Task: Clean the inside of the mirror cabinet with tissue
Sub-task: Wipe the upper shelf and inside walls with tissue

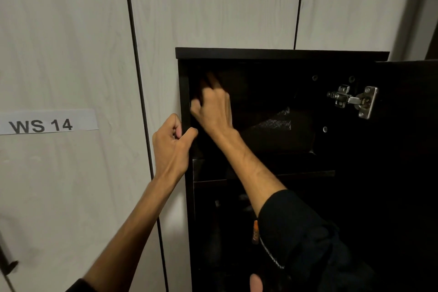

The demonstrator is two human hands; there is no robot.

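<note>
The black mirror cabinet (pixel 282 53) hangs open on a pale wood-grain wall, its door (pixel 407 149) swung out to the right. My left hand (pixel 170 142) is closed around the front edge of the cabinet's left side panel. My right hand (pixel 213 109) reaches into the top compartment and presses against the inner left wall, its fingertips blurred in the dark. No tissue shows clearly in that hand; it may be hidden under the palm.
A metal hinge (pixel 353 101) sits on the inner right side by the door. A dark object with a glinting surface (pixel 275 122) lies at the back of the top compartment above a shelf (pixel 305 173). A paper label "WS 14" (pixel 42 123) is stuck on the wall to the left.
</note>
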